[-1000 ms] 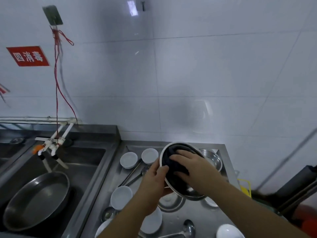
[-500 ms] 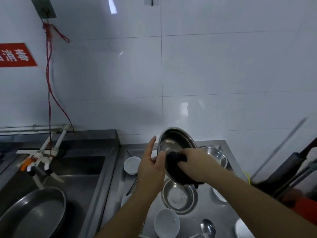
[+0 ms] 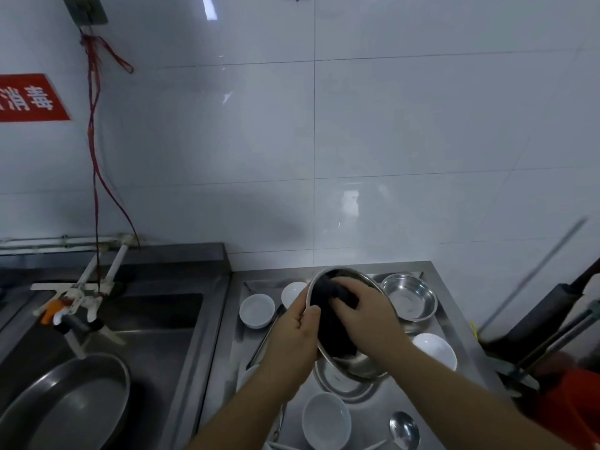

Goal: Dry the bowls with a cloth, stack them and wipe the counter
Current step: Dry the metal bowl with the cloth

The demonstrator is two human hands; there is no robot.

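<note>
A steel bowl (image 3: 363, 365) is tilted up above the steel counter (image 3: 451, 323). My left hand (image 3: 292, 339) grips its left rim. My right hand (image 3: 367, 316) presses a dark cloth (image 3: 331, 329) into the bowl's inside. Under it lies another steel bowl (image 3: 341, 383). A third steel bowl (image 3: 410, 298) stands at the back right. White bowls sit around: one at the back left (image 3: 256, 310), one partly hidden behind my left hand (image 3: 292, 292), one on the right (image 3: 436, 349), one near the front (image 3: 326, 420).
A steel ladle (image 3: 404, 425) lies at the counter's front. Left of the counter is a sink (image 3: 156, 339) with a large steel pan (image 3: 65, 404) and a white tap (image 3: 78, 300). Dark tools and a red object (image 3: 571, 407) crowd the right edge.
My right hand with the cloth has moved up from the lower rim into the upper inside of the bowl, and my left fingers have closed on the rim. The view has dipped down slightly.
</note>
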